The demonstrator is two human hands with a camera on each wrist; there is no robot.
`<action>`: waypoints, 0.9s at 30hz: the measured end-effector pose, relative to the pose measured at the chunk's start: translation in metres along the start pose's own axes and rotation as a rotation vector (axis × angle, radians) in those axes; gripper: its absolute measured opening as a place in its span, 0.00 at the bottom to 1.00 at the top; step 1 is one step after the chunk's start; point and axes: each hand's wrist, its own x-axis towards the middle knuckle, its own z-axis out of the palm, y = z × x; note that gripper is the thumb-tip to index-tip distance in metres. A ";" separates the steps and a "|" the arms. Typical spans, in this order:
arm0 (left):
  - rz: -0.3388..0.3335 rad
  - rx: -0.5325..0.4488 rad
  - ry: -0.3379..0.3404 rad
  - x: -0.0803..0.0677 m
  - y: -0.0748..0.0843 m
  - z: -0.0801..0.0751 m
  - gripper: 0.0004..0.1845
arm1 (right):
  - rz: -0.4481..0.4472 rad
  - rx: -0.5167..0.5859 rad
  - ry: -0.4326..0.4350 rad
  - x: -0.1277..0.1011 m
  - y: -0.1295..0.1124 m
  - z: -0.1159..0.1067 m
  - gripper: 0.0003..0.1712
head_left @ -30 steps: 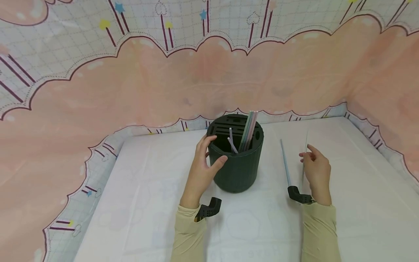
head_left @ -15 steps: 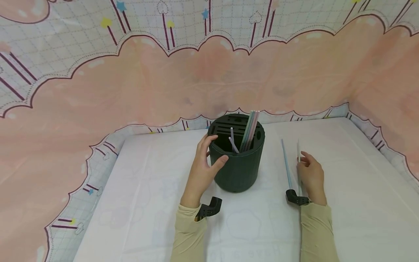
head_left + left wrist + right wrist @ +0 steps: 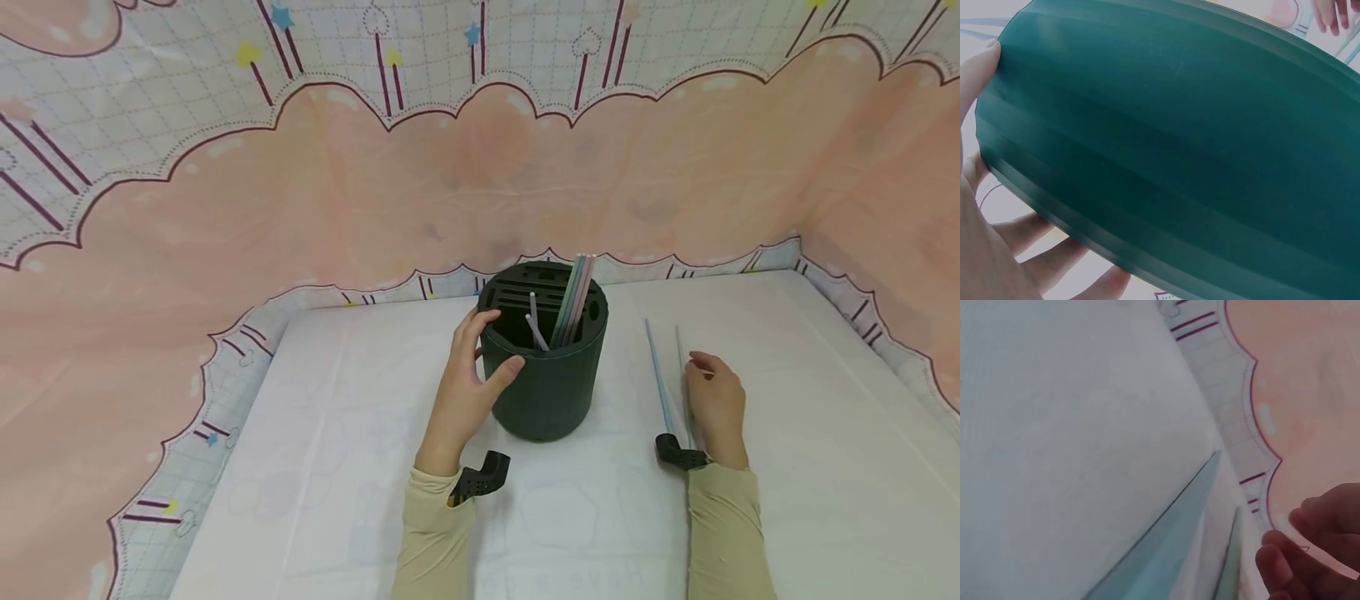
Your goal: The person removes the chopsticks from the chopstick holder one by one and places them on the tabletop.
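Note:
A dark green round pen holder [image 3: 546, 396] with a slotted top stands upright on the table. My left hand [image 3: 463, 387] grips its left side, thumb at the front rim and fingers around the back; the holder's green wall [image 3: 1166, 137] fills the left wrist view. Several pastel straws [image 3: 573, 300] lean in its open front section, beside shorter lilac ones [image 3: 532, 323]. To the right, a blue straw [image 3: 656, 371] lies near a pale green straw [image 3: 680, 358]. My right hand [image 3: 717, 404] is just right of the green straw, its bent fingers [image 3: 1274, 565] off it.
The white tabletop [image 3: 360, 417] surrounds the holder. A patterned pink cloth [image 3: 420, 200] rises behind it and at both sides. Black wrist cameras [image 3: 480, 475] sit on both forearms.
My right hand has moved left, laid the pale green straw beside the blue one and let go of it. The left hand has kept its grip on the pen holder.

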 end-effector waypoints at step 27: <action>-0.024 0.001 0.001 0.001 -0.001 -0.001 0.31 | -0.623 0.723 -0.019 -0.083 -0.141 0.004 0.23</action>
